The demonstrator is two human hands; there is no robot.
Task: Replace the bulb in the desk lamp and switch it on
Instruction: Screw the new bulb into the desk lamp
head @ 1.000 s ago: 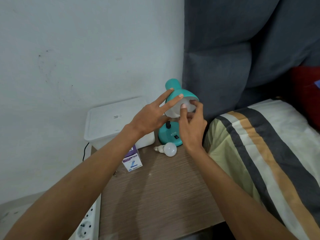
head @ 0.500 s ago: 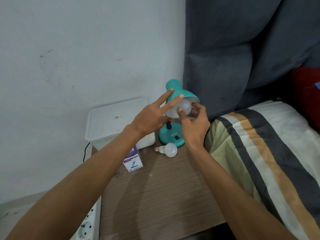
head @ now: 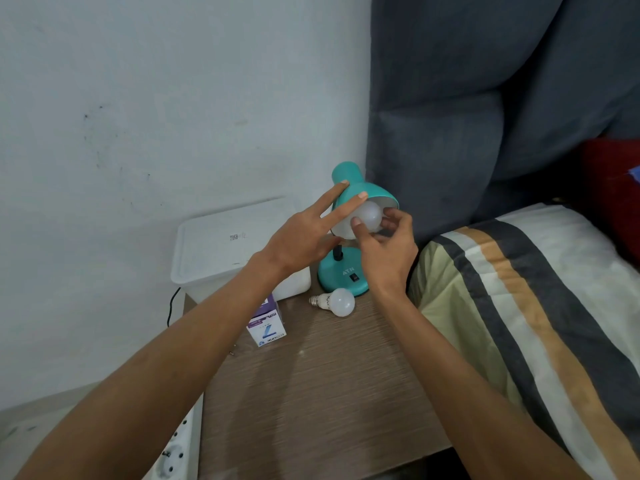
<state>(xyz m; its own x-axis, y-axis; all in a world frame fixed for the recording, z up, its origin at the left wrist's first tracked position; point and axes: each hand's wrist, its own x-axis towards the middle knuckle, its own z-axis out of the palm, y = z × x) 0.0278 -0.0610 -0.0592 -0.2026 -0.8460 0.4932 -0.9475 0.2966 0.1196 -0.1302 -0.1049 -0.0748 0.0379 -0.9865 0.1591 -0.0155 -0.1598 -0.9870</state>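
Pale blue-grey wall (head: 138, 98) fills the far left, and a wood-grain worktop (head: 311, 393) stands against it beside a bed with a striped cover (head: 519, 323) on the right and a dark grey headboard (head: 485, 98) behind. At the far edge of the worktop stands the teal desk lamp (head: 346, 275), its shade (head: 363, 192) tilted toward the viewer. A white bulb (head: 369, 216) sits in the mouth of the shade. The right hand (head: 388, 251) has its grip closed on this bulb, thumb tip on the near left of the globe and the other fingertips curled round its right side. Compared with a second ago, the thumb has slid lower and leftward on the globe and the fingers have wrapped further round to the right, so the wrist is turned. The left hand (head: 304, 240) steadies the shade as before: two fingers lie spread along the teal outside, the thumb tucks under the rim, and its grip is a loose brace, not a clench. A second bulb (head: 337, 301) lies on its side on the worktop just near the lamp base, screw cap pointing left, unmoved. Left of it stands a small purple and white box (head: 266, 323), and behind that a white lidded container (head: 235, 244). A white power strip (head: 176, 455) shows at the near left
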